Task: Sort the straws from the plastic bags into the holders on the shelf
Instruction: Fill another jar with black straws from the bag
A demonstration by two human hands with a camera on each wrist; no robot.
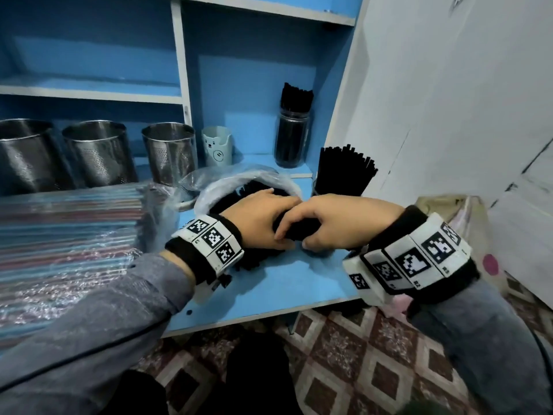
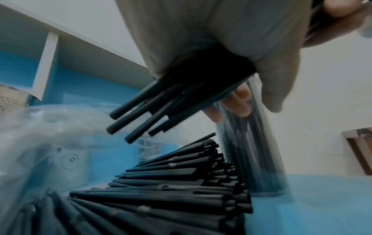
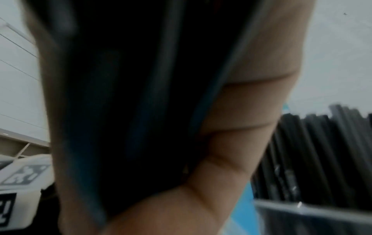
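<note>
The head camera looks down on the blue shelf [image 1: 269, 283] from above. Both wrist cameras sit low, close under the hands, sharing the black straws [image 2: 181, 187].

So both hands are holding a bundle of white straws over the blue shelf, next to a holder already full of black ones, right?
Not quite: the bundle of straws is black, not white, as the head view shows. The rest holds: the left hand and right hand both grip it over the blue shelf, beside the holder full of black straws.

Black straws [image 1: 299, 229]; blue shelf [image 1: 284, 283]; steel perforated holders [image 1: 170, 154]; striped multicolour straws [image 1: 68, 223]; checked floor [image 1: 359, 354].
</note>
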